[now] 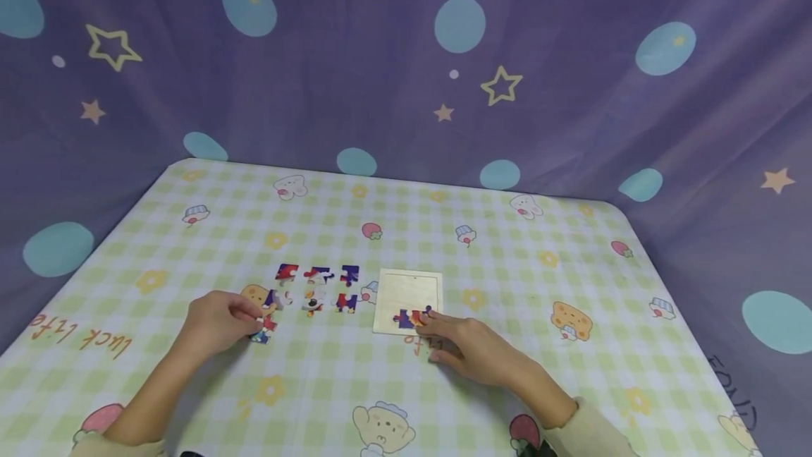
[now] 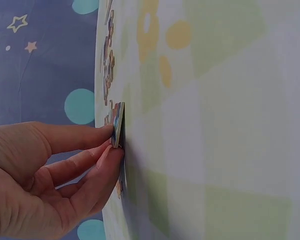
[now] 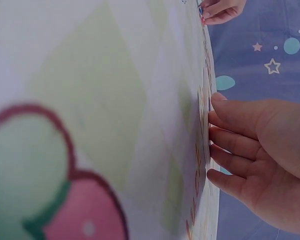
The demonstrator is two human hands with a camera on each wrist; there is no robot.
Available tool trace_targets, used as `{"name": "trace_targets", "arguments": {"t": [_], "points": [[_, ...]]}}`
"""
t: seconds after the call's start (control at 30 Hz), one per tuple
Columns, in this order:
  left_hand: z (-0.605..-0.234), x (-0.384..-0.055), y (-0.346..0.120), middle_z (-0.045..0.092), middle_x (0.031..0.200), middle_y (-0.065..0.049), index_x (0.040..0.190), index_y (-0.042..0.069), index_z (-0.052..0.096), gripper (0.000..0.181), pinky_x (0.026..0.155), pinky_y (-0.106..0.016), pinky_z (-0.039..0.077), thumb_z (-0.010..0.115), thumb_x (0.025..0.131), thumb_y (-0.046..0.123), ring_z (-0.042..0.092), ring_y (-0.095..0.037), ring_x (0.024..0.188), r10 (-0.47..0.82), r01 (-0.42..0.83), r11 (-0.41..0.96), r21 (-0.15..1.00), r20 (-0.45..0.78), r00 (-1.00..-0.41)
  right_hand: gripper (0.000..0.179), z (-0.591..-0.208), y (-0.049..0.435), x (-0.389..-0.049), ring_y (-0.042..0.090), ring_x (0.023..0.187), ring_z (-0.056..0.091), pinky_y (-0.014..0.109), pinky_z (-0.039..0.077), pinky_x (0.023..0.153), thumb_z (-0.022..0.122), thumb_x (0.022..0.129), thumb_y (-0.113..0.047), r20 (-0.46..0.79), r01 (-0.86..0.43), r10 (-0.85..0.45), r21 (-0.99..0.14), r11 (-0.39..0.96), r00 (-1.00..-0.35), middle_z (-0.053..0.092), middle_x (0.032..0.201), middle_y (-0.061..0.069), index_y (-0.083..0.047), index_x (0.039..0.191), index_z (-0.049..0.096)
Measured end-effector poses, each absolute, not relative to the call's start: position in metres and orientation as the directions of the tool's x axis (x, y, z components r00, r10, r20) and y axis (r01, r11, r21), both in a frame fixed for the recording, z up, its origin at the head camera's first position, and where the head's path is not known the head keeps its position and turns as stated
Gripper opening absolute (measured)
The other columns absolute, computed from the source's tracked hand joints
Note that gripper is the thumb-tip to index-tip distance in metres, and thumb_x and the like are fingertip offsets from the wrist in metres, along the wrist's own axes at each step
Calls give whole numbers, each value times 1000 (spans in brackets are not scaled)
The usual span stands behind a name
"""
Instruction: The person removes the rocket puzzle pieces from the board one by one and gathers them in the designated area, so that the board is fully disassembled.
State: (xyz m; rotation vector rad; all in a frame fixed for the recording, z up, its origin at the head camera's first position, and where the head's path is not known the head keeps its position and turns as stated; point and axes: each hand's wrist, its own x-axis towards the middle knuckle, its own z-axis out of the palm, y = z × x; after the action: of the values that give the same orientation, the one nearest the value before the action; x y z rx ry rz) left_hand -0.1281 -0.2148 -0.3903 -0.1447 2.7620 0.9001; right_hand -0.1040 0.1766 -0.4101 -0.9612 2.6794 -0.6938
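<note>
My left hand (image 1: 216,321) is at the left end of the loose jigsaw pieces. Between its thumb and fingers it pinches one jigsaw piece (image 2: 119,125), tilted up on edge close over the cloth. A shallow wooden puzzle tray (image 1: 377,305) lies right of the loose pieces. Along its near edge sit a few joined jigsaw pieces (image 1: 404,319) in blue, red and orange. My right hand (image 1: 472,352) reaches in from the right, its extended fingertips touching the pieces at the tray's near right corner. In the right wrist view its fingers (image 3: 235,142) are nearly straight.
Several loose jigsaw pieces lie in rows left of the tray, among them a red one (image 1: 287,273), a blue one (image 1: 349,274) and a red-and-blue one (image 1: 345,303). A checked cloth (image 1: 507,273) with printed figures covers the table. Behind hangs a purple curtain (image 1: 355,55).
</note>
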Motion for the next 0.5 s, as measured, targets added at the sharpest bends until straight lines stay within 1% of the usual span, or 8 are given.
{"name": "trace_targets", "arguments": {"t": [0.1, 0.33, 0.5], "points": [[-389, -127, -214, 67, 68, 0, 83, 4, 71, 13, 57, -25, 41, 73, 76, 15, 54, -11, 62, -29, -168, 805, 569, -246, -969, 40, -410, 177, -104, 23, 135, 49, 41, 45, 105, 64, 92, -23, -30, -552, -650, -498, 669, -760, 53, 143, 7, -14, 131, 59], [-390, -127, -213, 67, 67, 1, 81, 4, 70, 12, 55, -25, 41, 73, 75, 14, 54, -11, 61, -29, -165, 799, 578, -237, -971, 42, -410, 176, -104, 19, 137, 45, 39, 43, 108, 63, 93, -26, -70, -506, -629, -527, 682, -774, 49, 145, 3, -16, 133, 58], [-389, -127, -213, 67, 67, 0, 82, 4, 71, 11, 56, -25, 41, 73, 76, 13, 54, -11, 61, -26, -160, 799, 580, -233, -972, 41, -410, 176, -104, 18, 137, 46, 40, 43, 107, 63, 92, -26, -66, -511, -632, -526, 680, -772, 50, 145, 2, -15, 132, 58]]}}
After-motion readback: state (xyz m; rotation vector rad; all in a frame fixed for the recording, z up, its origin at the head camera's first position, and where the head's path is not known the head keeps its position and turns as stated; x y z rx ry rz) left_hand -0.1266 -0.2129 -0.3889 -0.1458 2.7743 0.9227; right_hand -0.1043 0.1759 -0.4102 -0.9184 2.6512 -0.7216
